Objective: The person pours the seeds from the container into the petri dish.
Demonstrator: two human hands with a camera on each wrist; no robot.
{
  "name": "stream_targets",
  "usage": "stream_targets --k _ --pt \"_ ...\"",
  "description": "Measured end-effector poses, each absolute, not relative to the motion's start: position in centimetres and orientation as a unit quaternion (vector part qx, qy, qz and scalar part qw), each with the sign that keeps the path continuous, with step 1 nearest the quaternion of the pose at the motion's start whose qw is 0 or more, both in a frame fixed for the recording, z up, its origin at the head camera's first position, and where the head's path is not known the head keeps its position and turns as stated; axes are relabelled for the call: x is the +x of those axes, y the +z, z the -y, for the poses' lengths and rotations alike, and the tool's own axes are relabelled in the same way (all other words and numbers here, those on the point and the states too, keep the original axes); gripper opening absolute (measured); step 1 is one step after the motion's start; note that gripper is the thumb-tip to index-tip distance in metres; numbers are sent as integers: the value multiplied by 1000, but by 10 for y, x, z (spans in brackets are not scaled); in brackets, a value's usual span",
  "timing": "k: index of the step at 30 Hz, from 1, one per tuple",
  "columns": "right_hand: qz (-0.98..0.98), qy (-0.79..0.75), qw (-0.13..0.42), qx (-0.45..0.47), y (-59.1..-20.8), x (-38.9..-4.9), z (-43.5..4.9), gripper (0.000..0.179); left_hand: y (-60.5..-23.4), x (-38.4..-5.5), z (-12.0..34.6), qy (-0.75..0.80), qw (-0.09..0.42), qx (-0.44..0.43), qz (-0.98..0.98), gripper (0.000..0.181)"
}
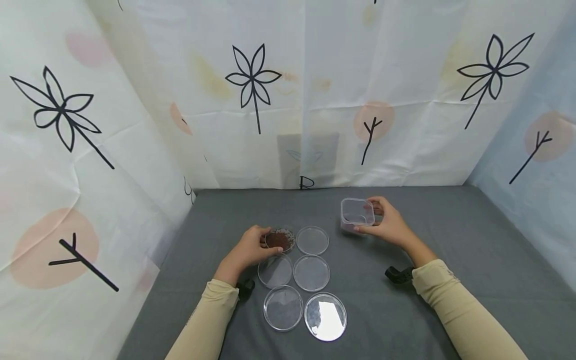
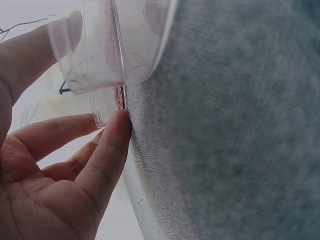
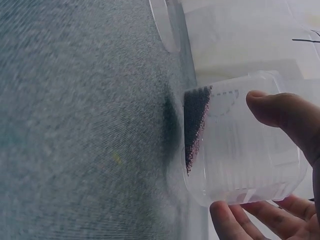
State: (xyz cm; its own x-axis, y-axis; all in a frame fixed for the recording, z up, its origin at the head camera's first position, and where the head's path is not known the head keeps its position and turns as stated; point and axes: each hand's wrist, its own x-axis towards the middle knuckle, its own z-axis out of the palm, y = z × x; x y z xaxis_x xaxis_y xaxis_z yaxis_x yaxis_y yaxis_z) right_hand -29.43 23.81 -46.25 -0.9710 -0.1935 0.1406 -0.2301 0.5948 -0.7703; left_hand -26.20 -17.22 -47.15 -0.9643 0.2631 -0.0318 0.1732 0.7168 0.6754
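Observation:
My left hand (image 1: 249,247) grips a round clear petri dish (image 1: 280,241) by its sides, thumb and fingers on opposite edges. Reddish-brown grains cover much of that dish's bottom; in the left wrist view they show as a thin layer at the dish's edge (image 2: 120,97). Over to the right, my right hand (image 1: 390,225) holds a clear rectangular plastic container (image 1: 350,220), thumb on one side and fingers on the other. Dark and reddish grains (image 3: 197,120) lie heaped in a slope against one side of it. The container appears just above the cloth, with a shadow beside it.
Several other clear petri dishes stand in two columns: one behind (image 1: 312,240), two in the middle (image 1: 311,273) and two in front (image 1: 283,308). A grey cloth (image 1: 387,320) covers the table. Patterned white curtains (image 1: 315,100) enclose it behind and at the sides.

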Motion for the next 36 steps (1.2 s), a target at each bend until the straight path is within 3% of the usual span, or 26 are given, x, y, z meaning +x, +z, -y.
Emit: stream_targets --k 25,36 --pt "876 464 -9 129 -473 -295 -252 96 -472 -262 173 353 62 121 -926 76" --pt "918 366 54 143 -466 -292 -241 108 -472 -262 173 353 62 122 -926 76"
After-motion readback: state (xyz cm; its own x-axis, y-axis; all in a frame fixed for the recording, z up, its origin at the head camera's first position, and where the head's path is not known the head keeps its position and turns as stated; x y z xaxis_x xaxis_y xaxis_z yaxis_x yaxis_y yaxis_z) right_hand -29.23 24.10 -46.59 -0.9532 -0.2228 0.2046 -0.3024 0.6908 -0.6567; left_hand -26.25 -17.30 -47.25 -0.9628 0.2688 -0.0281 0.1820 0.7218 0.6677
